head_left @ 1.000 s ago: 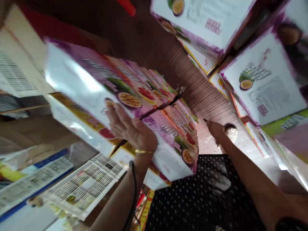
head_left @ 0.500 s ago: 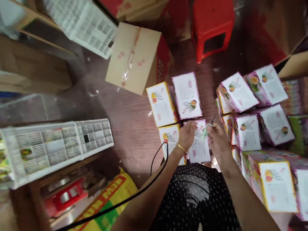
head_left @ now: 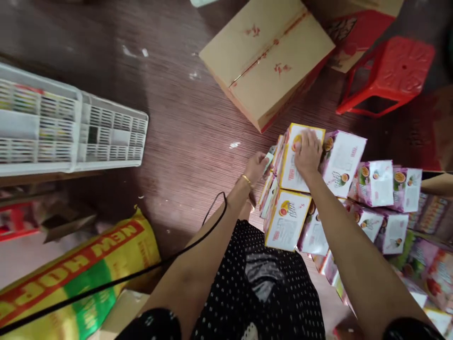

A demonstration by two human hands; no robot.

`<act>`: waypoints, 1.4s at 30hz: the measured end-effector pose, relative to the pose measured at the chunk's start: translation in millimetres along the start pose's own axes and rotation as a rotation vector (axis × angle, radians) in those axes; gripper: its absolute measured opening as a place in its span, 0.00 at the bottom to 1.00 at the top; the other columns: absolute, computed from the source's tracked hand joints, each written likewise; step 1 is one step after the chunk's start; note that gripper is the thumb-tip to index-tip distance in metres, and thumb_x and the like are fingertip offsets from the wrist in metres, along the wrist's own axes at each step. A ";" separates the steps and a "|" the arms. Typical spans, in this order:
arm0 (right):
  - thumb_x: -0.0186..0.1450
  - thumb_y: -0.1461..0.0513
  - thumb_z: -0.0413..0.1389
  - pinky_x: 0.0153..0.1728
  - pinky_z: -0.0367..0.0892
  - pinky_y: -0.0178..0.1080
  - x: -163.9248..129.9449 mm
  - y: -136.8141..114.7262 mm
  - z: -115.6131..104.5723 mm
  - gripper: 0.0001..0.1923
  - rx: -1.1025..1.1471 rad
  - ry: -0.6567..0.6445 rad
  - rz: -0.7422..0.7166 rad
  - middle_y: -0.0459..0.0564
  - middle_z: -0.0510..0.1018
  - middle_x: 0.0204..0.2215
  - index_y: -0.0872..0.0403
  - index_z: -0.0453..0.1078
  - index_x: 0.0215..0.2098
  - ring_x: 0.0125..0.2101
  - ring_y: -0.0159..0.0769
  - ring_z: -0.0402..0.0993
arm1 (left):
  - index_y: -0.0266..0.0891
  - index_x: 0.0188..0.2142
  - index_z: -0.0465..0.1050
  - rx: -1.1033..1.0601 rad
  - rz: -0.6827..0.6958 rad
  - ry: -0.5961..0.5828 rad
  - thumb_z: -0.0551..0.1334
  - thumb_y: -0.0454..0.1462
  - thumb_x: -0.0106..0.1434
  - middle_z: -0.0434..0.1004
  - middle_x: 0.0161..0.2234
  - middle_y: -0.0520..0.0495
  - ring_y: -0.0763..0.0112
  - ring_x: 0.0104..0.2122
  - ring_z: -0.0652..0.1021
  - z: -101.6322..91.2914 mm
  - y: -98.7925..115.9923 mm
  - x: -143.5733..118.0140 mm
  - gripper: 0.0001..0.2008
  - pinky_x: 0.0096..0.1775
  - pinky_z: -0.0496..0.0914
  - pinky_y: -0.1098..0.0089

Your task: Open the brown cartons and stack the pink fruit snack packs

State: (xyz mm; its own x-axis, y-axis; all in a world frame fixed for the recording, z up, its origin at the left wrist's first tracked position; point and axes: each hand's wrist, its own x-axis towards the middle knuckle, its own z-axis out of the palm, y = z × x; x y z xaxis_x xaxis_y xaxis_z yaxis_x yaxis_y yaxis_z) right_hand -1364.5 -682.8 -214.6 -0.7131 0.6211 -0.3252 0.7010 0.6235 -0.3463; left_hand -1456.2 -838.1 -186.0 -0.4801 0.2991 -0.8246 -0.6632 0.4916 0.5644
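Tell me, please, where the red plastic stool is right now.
In the head view, the red plastic stool stands at the upper right, to the right of the tan-topped cardboard carton and beyond the yellow-edged box under the right hand.

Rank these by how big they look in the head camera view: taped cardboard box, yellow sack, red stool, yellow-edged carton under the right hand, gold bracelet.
1. Cardboard box and yellow sack: too close to rank; the sack runs out of frame
2. Red stool
3. Carton under the right hand
4. Gold bracelet
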 end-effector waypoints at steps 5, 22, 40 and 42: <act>0.77 0.57 0.32 0.74 0.43 0.61 12.1 2.3 34.7 0.34 -0.245 0.053 -0.025 0.63 0.53 0.76 0.59 0.48 0.79 0.77 0.46 0.42 | 0.38 0.29 0.68 0.356 0.186 -0.084 0.59 0.36 0.73 0.69 0.22 0.55 0.76 0.22 0.69 0.5 -6.4 71.2 0.13 0.29 0.62 0.72; 0.78 0.55 0.29 0.70 0.46 0.70 24.1 31.9 59.9 0.35 -0.349 0.101 -0.107 0.61 0.48 0.77 0.52 0.45 0.80 0.77 0.52 0.43 | 0.30 0.52 0.81 0.964 0.376 -0.330 0.48 0.40 0.78 0.82 0.52 0.33 0.53 0.55 0.80 12.7 2.2 101.8 0.23 0.53 0.71 0.61; 0.77 0.51 0.31 0.73 0.40 0.68 26.9 27.7 64.0 0.37 -0.305 0.125 -0.070 0.61 0.49 0.77 0.56 0.44 0.80 0.78 0.51 0.39 | 0.32 0.45 0.83 0.918 0.217 -0.393 0.50 0.42 0.78 0.84 0.44 0.33 0.51 0.49 0.82 -2.4 -80.5 127.8 0.23 0.47 0.73 0.60; 0.77 0.51 0.30 0.74 0.40 0.67 26.3 23.7 62.9 0.38 -0.302 0.132 -0.058 0.62 0.51 0.77 0.58 0.46 0.79 0.77 0.51 0.41 | 0.35 0.41 0.83 0.972 0.180 -0.431 0.54 0.42 0.77 0.84 0.38 0.38 0.54 0.45 0.83 -27.9 -102.9 96.8 0.20 0.45 0.74 0.63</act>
State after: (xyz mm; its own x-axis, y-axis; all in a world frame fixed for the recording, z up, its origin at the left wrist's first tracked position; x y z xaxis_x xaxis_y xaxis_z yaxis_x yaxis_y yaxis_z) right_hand -1367.4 -681.5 -286.7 -0.7580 0.6244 -0.1886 0.6454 0.7599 -0.0780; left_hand -1450.4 -882.5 -322.8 -0.1565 0.6011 -0.7837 0.2285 0.7940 0.5634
